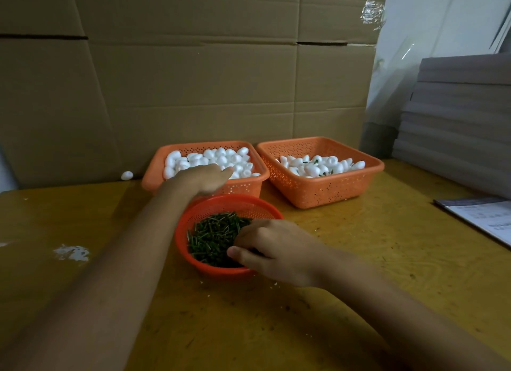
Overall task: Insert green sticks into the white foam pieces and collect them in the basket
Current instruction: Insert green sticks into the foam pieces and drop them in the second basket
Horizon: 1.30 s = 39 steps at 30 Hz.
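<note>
A round red basket [215, 204] in front of me holds a heap of short green sticks [213, 235]. My right hand [268, 249] reaches into it from the right, fingers curled down among the sticks; what they grip is hidden. Behind it, a square orange basket [154, 174] is full of plain white foam pieces [221, 156]. My left hand [204, 177] lies over its near edge, fingers reaching onto the foam; whether it holds a piece is unclear. A second orange basket [326, 190] to the right holds foam pieces with green sticks [320, 166].
One loose foam piece [127, 175] lies on the yellow table [359, 246] by the cardboard wall [193, 80]. A stack of grey boards [456, 121] stands at the right, with a printed sheet [484, 218] in front of it. White smears [73, 253] mark the table's left.
</note>
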Available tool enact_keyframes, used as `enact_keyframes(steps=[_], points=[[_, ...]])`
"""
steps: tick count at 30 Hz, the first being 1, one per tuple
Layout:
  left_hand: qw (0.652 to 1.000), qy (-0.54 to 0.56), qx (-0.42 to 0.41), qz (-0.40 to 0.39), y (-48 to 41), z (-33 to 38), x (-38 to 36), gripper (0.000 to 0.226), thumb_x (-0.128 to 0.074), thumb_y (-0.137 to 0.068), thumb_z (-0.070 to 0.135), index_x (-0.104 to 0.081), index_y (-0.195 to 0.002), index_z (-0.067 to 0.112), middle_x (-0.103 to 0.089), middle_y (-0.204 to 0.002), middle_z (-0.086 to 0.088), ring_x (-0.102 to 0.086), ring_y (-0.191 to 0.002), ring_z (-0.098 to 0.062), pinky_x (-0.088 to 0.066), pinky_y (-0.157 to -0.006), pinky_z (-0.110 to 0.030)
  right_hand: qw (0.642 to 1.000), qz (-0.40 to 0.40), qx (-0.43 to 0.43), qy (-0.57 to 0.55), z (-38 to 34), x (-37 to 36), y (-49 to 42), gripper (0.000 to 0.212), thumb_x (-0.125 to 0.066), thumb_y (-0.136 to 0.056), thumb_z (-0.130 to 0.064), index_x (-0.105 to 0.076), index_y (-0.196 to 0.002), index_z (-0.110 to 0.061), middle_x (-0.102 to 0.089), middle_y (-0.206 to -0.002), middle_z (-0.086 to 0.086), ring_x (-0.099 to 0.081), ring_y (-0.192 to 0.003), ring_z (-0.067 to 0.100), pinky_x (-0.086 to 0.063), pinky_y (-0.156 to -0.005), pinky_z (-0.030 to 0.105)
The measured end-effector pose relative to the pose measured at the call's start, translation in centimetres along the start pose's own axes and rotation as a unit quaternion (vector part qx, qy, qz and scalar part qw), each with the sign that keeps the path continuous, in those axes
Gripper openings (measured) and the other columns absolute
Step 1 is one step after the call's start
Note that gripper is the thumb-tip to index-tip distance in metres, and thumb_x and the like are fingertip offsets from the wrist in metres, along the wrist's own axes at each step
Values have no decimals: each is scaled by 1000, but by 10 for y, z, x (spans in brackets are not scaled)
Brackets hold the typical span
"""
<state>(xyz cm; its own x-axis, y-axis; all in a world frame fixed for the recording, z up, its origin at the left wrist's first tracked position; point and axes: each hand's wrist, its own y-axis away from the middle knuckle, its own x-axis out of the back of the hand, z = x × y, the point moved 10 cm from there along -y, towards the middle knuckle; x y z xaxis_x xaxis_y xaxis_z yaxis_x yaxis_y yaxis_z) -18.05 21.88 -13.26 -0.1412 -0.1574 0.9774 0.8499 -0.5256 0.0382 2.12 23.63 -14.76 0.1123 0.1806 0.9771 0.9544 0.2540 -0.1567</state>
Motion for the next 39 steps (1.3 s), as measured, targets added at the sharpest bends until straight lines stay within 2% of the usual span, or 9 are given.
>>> enact_keyframes(steps=[3, 6, 9, 12, 15, 18, 21, 27, 39], points=[[998, 59, -10, 2, 0, -2, 5, 66, -30, -109, 56, -37, -160, 16, -31, -169, -14, -26, -157, -33, -13, -127, -51, 1000, 4, 3, 5, 1, -1, 0, 55, -29, -108, -51, -67, -94, -13, -63, -94, -1, -60, -87, 18, -50, -76, 48], [976, 186, -57, 100, 10, -2, 30, 34, -60, -101, 37, -79, -106, 10, -75, -109, -13, -67, -118, -31, -47, -102, -45, 1000, 6, -2, 0, 2, -3, -1, 55, -30, -108, -51, -67, -93, -13, -62, -92, -1, -59, -85, 18, -50, -75, 47], [920, 300, -58, 244, 37, -20, 57, 10, -83, -83, 24, -79, -74, 23, -77, -85, 11, -73, -93, -11, -54, -81, -29, 999, 23, 1, -37, 1, 2, -1, 39, -46, -108, -41, -72, -95, -15, -68, -95, -3, -62, -86, 15, -51, -77, 43], [870, 375, -94, 308, 71, -27, 67, 24, -91, -73, 17, -69, -67, 19, -76, -78, 4, -75, -77, -11, -61, -81, -38, 992, 83, -17, -93, 3, 16, 0, 11, -71, -96, -24, -80, -104, -26, -76, -105, -14, -66, -96, 3, -54, -84, 23], [844, 392, -128, 344, 109, -27, 66, 34, -90, -75, 8, -57, -71, 14, -73, -76, -3, -74, -69, -5, -58, -71, -32, 982, 146, -61, -101, 15, 25, 4, 16, -81, -86, -19, -81, -97, -31, -78, -98, -15, -70, -92, 3, -58, -85, 26], [802, 487, -164, 304, 142, -21, 45, 36, -83, -84, -1, -54, -92, 18, -79, -92, 7, -79, -83, -7, -58, -69, -19, 974, 185, -88, -100, 25, 31, 8, 17, -84, -84, -19, -80, -94, -33, -78, -95, -16, -70, -91, 4, -58, -85, 32], [785, 551, -172, 226, 160, -14, 19, 45, -83, -85, -1, -59, -108, 28, -81, -106, 6, -79, -97, -14, -61, -81, -22, 960, 225, -91, -138, 31, 37, 11, 17, -85, -85, -19, -77, -96, -28, -76, -91, -15, -69, -88, 2, -57, -82, 28], [778, 573, -170, 194, 169, -18, 5, 31, -89, -75, 20, -76, -102, 27, -79, -110, 2, -79, -93, -22, -64, -81, -30, 930, 293, -104, -197, 36, 42, 16, 19, -78, -93, -21, -80, -112, -23, -78, -95, -13, -68, -82, -5, -52, -76, 13], [680, 701, -158, 145, 162, -29, 3, 37, -86, -75, 24, -72, -110, 18, -79, -107, -16, -79, -97, -35, -62, -74, -28, 910, 297, -74, -281, 19, 27, 16, 6, -63, -104, -17, -63, -109, -20, -70, -96, -10, -69, -77, 12, -56, -72, 40]])
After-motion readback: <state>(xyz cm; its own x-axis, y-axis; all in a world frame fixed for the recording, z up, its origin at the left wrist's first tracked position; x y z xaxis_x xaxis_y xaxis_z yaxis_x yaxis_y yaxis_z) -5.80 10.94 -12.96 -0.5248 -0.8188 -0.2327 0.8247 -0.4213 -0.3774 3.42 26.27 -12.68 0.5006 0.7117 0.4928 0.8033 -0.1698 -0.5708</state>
